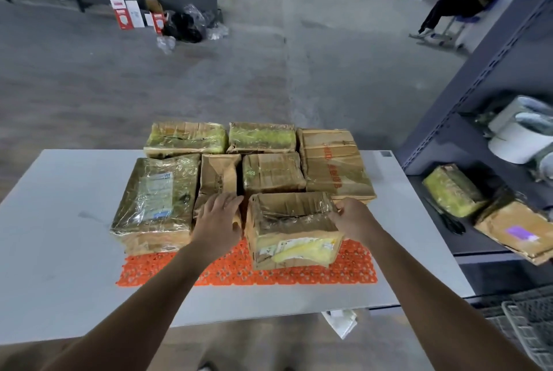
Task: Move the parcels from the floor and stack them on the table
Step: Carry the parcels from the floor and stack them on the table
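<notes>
Front parcel (294,230) sits on the orange mat (209,272) on the table (59,251). Left hand (220,215) presses its left side, fingers straight; right hand (351,216) has fingers curled round its right top edge, gripping it.

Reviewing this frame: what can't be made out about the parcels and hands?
Head view:
- Grip of the right hand: fingers behind the front parcel.
- Near end of the narrow parcel, under the left hand.
- Label print on the large wrapped parcel, too small.
- Part of the shelf parcel, cut by the right edge.
</notes>
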Demonstrator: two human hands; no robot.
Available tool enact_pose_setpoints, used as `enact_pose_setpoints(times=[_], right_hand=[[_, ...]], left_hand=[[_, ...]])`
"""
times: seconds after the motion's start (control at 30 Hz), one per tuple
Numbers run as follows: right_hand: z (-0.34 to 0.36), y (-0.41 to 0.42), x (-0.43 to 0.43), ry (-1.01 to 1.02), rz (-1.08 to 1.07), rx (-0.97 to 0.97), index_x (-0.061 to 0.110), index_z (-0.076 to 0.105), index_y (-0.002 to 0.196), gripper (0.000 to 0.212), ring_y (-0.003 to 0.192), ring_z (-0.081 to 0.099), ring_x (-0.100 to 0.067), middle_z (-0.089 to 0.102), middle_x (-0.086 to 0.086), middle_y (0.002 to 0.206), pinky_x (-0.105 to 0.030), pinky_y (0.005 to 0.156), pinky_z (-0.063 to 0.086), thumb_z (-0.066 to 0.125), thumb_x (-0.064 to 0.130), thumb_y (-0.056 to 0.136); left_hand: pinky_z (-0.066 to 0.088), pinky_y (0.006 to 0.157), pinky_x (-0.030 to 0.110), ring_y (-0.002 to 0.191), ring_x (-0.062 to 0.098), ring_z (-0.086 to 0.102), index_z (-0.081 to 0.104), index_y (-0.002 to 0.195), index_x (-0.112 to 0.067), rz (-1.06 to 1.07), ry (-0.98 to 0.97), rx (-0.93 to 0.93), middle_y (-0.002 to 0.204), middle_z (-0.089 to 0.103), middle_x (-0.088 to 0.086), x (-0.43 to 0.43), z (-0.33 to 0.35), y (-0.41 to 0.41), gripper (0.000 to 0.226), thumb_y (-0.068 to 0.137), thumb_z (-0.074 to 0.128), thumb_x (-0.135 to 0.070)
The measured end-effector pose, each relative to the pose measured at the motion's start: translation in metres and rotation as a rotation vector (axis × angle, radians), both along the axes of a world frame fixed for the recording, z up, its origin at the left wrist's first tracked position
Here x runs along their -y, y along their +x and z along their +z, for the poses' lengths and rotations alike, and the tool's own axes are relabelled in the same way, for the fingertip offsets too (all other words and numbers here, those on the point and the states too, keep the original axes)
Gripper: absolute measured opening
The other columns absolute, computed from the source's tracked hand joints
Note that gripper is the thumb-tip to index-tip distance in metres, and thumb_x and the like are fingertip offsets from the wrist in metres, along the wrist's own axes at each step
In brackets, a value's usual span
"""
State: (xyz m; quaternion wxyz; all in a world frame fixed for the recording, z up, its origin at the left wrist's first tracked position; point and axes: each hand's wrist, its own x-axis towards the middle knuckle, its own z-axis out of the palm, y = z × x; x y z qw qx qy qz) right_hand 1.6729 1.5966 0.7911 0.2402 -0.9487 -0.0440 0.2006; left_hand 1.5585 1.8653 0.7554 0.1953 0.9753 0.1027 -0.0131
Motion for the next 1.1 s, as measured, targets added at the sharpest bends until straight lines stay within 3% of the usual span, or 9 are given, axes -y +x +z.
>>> enact_pose_setpoints(times=[0.07, 0.2, 0.43, 0.63, 0.73, 0.83, 0.93, 1.0, 1.1], right_hand=[[0.001, 0.000, -0.001, -0.010, -0.034, 0.036, 0.007, 0.062, 0.097, 0.019, 0.068, 0.059, -0.020, 0.064, -0.008, 0.083, -0.029, 0.054, 0.043, 0.055, 0.025, 0.096], [-0.001, -0.007, -0.012, -0.010, -0.024, 0.068, 0.007, 0.056, 0.097, 0.015, 0.063, 0.054, -0.016, 0.061, -0.008, 0.082, -0.027, 0.048, 0.033, 0.054, 0.022, 0.097], [-0.006, -0.017, -0.033, -0.029, 0.079, 0.093, 0.006, 0.052, 0.115, 0.025, 0.065, 0.045, -0.009, 0.055, -0.005, 0.093, -0.020, 0.051, 0.027, 0.050, 0.025, 0.100], [0.000, -0.017, -0.025, -0.039, 0.114, 0.023, 0.007, 0.051, 0.109, 0.034, 0.066, 0.046, -0.012, 0.055, -0.002, 0.087, -0.026, 0.056, 0.032, 0.046, 0.039, 0.100], [-0.003, -0.017, -0.028, -0.120, 0.125, 0.038, 0.003, 0.049, 0.117, 0.040, 0.062, 0.042, -0.012, 0.047, 0.000, 0.078, -0.025, 0.052, 0.030, 0.039, 0.039, 0.102], [-0.005, -0.018, -0.033, -0.256, 0.105, 0.100, 0.005, 0.048, 0.127, 0.045, 0.080, 0.051, -0.019, 0.054, -0.003, 0.093, -0.029, 0.061, 0.039, 0.034, 0.040, 0.103], [-0.006, -0.018, -0.035, -0.256, 0.056, 0.122, 0.010, 0.039, 0.140, 0.049, 0.099, 0.060, -0.024, 0.061, -0.007, 0.117, -0.032, 0.071, 0.043, 0.033, 0.041, 0.102], [-0.008, -0.018, -0.035, -0.234, 0.052, 0.108, 0.010, 0.034, 0.145, 0.052, 0.100, 0.062, -0.024, 0.062, -0.008, 0.118, -0.032, 0.071, 0.045, 0.034, 0.041, 0.102], [-0.010, -0.018, -0.036, -0.243, 0.077, 0.082, 0.007, 0.043, 0.135, 0.046, 0.092, 0.060, -0.023, 0.062, -0.007, 0.106, -0.032, 0.069, 0.045, 0.038, 0.040, 0.102]], left_hand=[[0.020, 0.117, 0.043, 0.142, 0.028, 0.021, 0.025, 0.149, -0.028, -0.025, 0.097, -0.083, 0.153, 0.026, 0.003, -0.007, -0.002, 0.001, 0.066, 0.090, 0.054, -0.024], [0.033, 0.108, 0.042, 0.132, 0.028, 0.036, 0.031, 0.144, -0.031, -0.020, 0.178, -0.065, 0.143, 0.036, 0.004, -0.009, -0.007, -0.005, 0.059, 0.089, 0.052, -0.023], [0.038, 0.104, 0.042, 0.129, 0.026, 0.041, 0.036, 0.142, -0.026, -0.043, 0.116, -0.022, 0.140, 0.043, 0.002, -0.018, -0.006, -0.004, 0.055, 0.090, 0.050, -0.018], [0.038, 0.105, 0.042, 0.129, 0.028, 0.043, 0.028, 0.146, -0.025, -0.031, 0.046, -0.031, 0.142, 0.044, 0.004, -0.019, -0.005, -0.001, 0.062, 0.089, 0.053, -0.022], [0.035, 0.109, 0.044, 0.134, 0.029, 0.038, 0.027, 0.147, -0.027, -0.046, 0.067, -0.063, 0.145, 0.039, 0.005, -0.019, -0.003, 0.000, 0.063, 0.090, 0.053, -0.023], [0.037, 0.106, 0.044, 0.131, 0.031, 0.038, 0.029, 0.147, -0.022, -0.018, 0.067, -0.047, 0.140, 0.042, 0.009, -0.016, 0.001, 0.000, 0.060, 0.090, 0.050, -0.020], [0.039, 0.103, 0.043, 0.129, 0.031, 0.038, 0.032, 0.145, -0.020, 0.001, 0.023, -0.022, 0.136, 0.042, 0.010, -0.012, 0.007, 0.000, 0.056, 0.091, 0.047, -0.019], [0.040, 0.102, 0.044, 0.129, 0.029, 0.037, 0.035, 0.143, -0.020, -0.012, 0.011, -0.028, 0.135, 0.042, 0.008, -0.009, 0.010, -0.001, 0.052, 0.092, 0.046, -0.018], [0.040, 0.102, 0.043, 0.129, 0.026, 0.038, 0.048, 0.134, -0.017, -0.045, 0.034, -0.029, 0.133, 0.044, 0.005, -0.006, 0.010, -0.003, 0.042, 0.093, 0.045, -0.019]])
